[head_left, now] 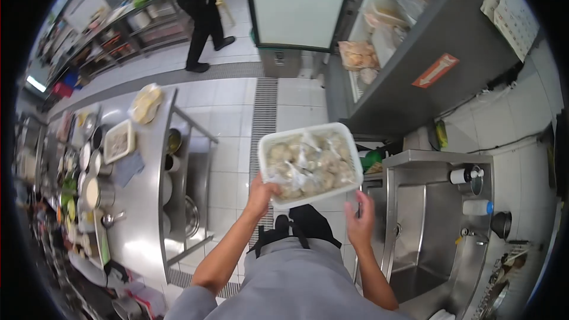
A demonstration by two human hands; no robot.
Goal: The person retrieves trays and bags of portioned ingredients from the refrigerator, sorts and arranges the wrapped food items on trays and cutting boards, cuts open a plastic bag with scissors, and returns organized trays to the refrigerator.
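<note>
Worktop [139, 225]: seen at the left of the frame, with a blue-grey cloth [128, 169] and a filled plastic bag [146, 104] laid on it.
Co-worker [198, 12]: shown at the upper left in dark clothes, well apart from both hands.
Left hand [259, 198]: placed at the lower left corner of the white tray [322, 196]; its fingers are clamped on the rim, with the thumb laid over the edge and the rest partly hidden.
Tray's lie: held up at the centre of the frame, filled with knotted plastic bags [305, 163]; its long axis is set roughly crosswise, the right end slightly higher.
Tray from the fingers: situated above and to the right of the left fingers, by which it is gripped, and above and to the left of the right ones.
Right hand [361, 219]: seen just below the tray's lower right corner, thumb and fingers apart, nothing visibly clamped; whether the corner is touched cannot be told.
Sink [438, 157]: set at the lower right.
</note>
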